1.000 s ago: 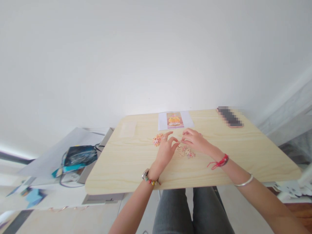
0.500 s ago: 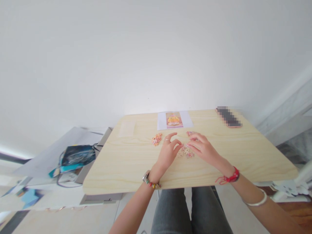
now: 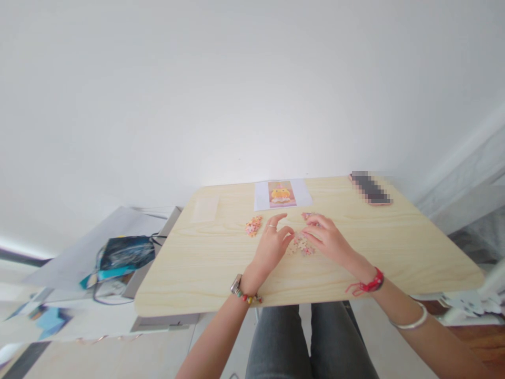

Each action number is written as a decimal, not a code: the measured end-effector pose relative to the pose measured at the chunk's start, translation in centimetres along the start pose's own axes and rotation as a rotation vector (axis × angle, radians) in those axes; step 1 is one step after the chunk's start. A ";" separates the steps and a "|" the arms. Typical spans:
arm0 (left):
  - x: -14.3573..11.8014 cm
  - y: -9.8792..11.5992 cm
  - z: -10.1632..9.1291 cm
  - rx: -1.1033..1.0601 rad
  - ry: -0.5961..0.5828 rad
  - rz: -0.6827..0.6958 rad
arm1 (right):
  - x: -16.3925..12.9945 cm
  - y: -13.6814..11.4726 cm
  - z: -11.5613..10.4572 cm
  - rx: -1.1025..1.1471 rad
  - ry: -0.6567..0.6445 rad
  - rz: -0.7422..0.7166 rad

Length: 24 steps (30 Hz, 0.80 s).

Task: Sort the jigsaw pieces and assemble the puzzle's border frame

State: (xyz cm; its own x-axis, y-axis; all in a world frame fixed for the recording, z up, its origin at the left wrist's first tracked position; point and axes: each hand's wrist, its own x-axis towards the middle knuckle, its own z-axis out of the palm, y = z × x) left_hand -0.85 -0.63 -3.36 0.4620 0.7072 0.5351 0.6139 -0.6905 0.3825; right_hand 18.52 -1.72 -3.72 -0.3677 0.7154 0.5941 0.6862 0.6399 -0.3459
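Drawn slightly right and toward the near edge since a second ago, a person's bare right hand (image 3: 330,245) now leaves visible a small pile of pink and mauve pieces (image 3: 307,216) on a pale wood-grain table (image 3: 189,273). The bare left hand (image 3: 270,246) has shifted a touch rightward, baring more of a heap of orange and pink jigsaw-like pieces (image 3: 253,226) beside it. Both hands hover over a loose cluster of cream and pink pieces (image 3: 303,246), fingers curled, the left thumb and forefinger nearly meeting; whether either hand pinches a piece cannot be told. The fingertips face each other across a narrow gap, a pose that probably suits such small pieces and keeps the cluster in sight. Just beyond lies a white paper sheet printed with a yellow cartoon figure (image 3: 283,194), flat and upright to the viewer, presumably so it can be seen past the hands. The separate piles suggest sorting by colour, all within reach. A dark, pink-edged slab, its face pixelated (image 3: 370,189), and a pale translucent rectangle (image 3: 205,209) rest well apart toward the far corners, likely out of the way.
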 end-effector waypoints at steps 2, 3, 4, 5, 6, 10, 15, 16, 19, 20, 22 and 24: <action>0.0 0.0 -0.1 0.024 0.007 0.010 | 0.1 -0.1 -0.1 -0.009 -0.001 -0.008; 0.0 0.0 -0.2 0.037 0.007 0.014 | 0.3 -0.1 -0.1 -0.020 -0.005 -0.015; -0.1 -0.2 -0.3 0.051 0.007 0.017 | 0.5 -0.3 -0.1 -0.033 -0.010 -0.023; -0.2 -0.4 -0.5 0.068 0.011 0.016 | 0.8 -0.4 0.0 -0.047 -0.021 -0.034; -0.3 -0.7 -0.8 0.087 0.018 0.011 | 1.2 -0.6 0.2 -0.059 -0.038 -0.050; -1.0 -2.8 -2.3 0.163 0.061 -0.050 | 3.9 -1.6 2.3 -0.087 -0.144 -0.120; -1.7 -6.5 -3.9 0.294 0.092 -0.195 | 8.1 -2.4 6.5 -0.086 -0.240 -0.161; -1.8 -7.2 -4.0 0.316 0.097 -0.205 | 8.8 -2.5 7.3 -0.087 -0.254 -0.162; -1.9 -8.9 -4.1 0.362 0.094 -0.218 | 10.2 -2.7 9.1 -0.089 -0.295 -0.144; -1.9 -9.3 -4.1 0.372 0.090 -0.227 | 10.5 -2.7 9.4 -0.092 -0.308 -0.139; -2.2 -9.7 -4.1 0.381 0.087 -0.246 | 10.6 -2.6 9.6 -0.104 -0.326 -0.128; -2.6 -9.6 -4.2 0.379 0.097 -0.257 | 10.3 -2.2 9.0 -0.114 -0.326 -0.116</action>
State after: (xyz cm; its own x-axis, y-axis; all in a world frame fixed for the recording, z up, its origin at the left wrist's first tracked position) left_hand -10.61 3.54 -5.21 0.2136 0.8182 0.5338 0.8995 -0.3779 0.2192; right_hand 7.59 6.82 -3.36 -0.6154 0.7033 0.3559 0.6868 0.7000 -0.1957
